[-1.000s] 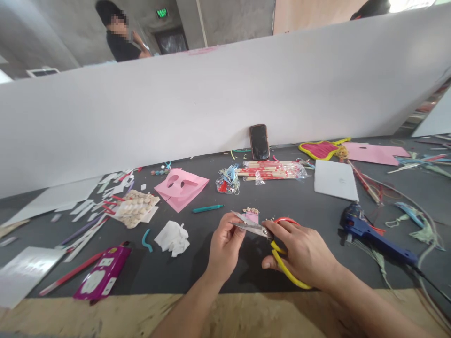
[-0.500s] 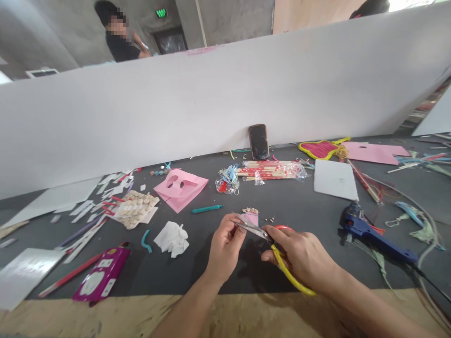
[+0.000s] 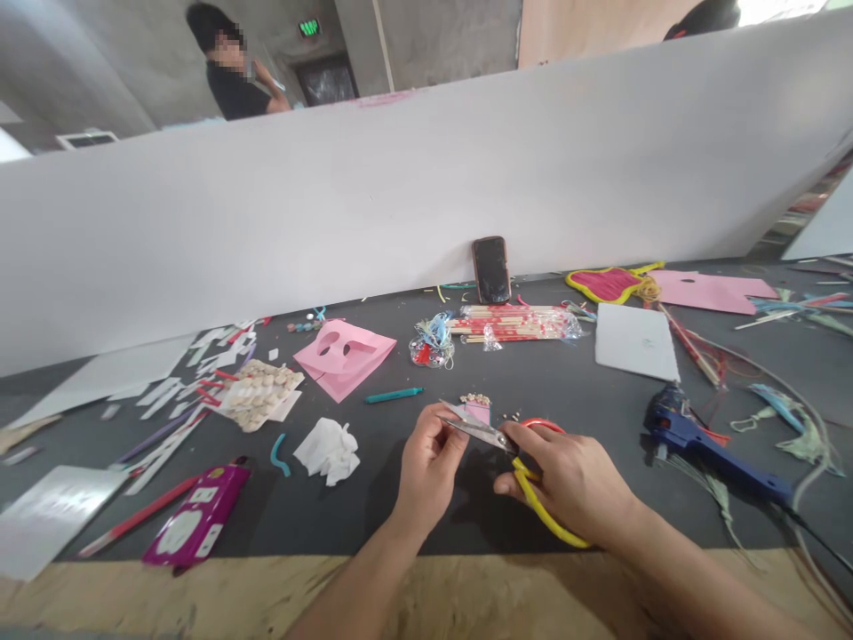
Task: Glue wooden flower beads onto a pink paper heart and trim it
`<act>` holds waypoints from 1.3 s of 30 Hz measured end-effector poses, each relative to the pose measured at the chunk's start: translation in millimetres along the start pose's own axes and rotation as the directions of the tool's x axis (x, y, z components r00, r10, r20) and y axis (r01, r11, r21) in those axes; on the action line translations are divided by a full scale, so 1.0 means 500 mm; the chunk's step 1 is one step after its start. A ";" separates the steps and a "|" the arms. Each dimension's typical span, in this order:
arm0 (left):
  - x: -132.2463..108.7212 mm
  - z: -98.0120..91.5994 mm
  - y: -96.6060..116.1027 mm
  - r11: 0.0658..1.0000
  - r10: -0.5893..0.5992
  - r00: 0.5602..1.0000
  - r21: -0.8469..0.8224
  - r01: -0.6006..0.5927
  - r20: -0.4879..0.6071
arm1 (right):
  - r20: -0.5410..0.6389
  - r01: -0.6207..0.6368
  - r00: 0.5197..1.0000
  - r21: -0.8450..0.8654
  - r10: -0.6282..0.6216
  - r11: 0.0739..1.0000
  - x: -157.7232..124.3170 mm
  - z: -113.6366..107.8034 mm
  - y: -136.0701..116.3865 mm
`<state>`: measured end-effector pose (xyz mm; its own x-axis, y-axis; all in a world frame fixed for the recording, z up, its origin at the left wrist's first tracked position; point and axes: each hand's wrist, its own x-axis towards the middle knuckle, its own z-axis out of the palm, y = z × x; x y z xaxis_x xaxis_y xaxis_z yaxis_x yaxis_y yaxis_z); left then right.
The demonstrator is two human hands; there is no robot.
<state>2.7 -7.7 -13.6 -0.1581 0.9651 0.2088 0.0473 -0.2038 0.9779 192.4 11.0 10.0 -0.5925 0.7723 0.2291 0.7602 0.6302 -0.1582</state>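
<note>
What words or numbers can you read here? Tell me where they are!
No words or numbers can be read. The green sign high on the wall is too small and blurred. The marks on the purple box and the red print on the chopstick packs are too blurred too.

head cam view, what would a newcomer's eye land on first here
The eye goes first to the yellow-handled scissors at lower centre, their blades pinched by the left hand while the right hand holds the handles. Next stand out the pink card with mask-like cutouts to their left and the blue hot glue gun to the right. Behind them, a phone leans against a tall white board.
</note>
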 end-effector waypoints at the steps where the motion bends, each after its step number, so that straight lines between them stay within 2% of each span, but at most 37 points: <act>1: 0.000 0.000 -0.001 1.000 0.017 1.000 -0.001 -0.017 -0.004 | 0.007 0.004 1.000 0.007 -0.004 1.000 0.001 -0.002 0.001; 11: 0.002 -0.007 -0.009 0.996 0.074 0.997 -0.042 -0.073 0.029 | 0.052 -0.005 0.999 0.024 0.004 1.000 0.001 -0.006 0.001; 24: 0.000 -0.006 -0.009 0.997 0.079 0.997 -0.029 -0.078 0.020 | 0.015 -0.014 1.000 0.011 0.014 1.000 0.002 -0.005 -0.003; 29: 0.002 -0.007 -0.015 0.999 0.051 0.998 -0.020 -0.051 0.041 | 0.051 -0.003 0.999 0.006 0.002 1.000 -0.002 0.008 -0.001; 33: 0.000 -0.006 -0.013 1.000 0.026 0.998 0.001 -0.026 0.054 | 0.026 0.030 0.999 -0.022 -0.030 0.999 -0.008 0.013 -0.005; 39: -0.002 -0.003 -0.008 1.000 -0.007 0.998 0.025 0.006 0.063 | 0.023 0.013 1.000 -0.071 -0.011 0.997 -0.013 0.008 -0.015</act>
<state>1.4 -8.3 -17.7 -0.0965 0.9750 0.2004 0.0714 -0.1940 0.9784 189.5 1.7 5.9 -0.6069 0.7669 0.2086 0.7695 0.6327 -0.0869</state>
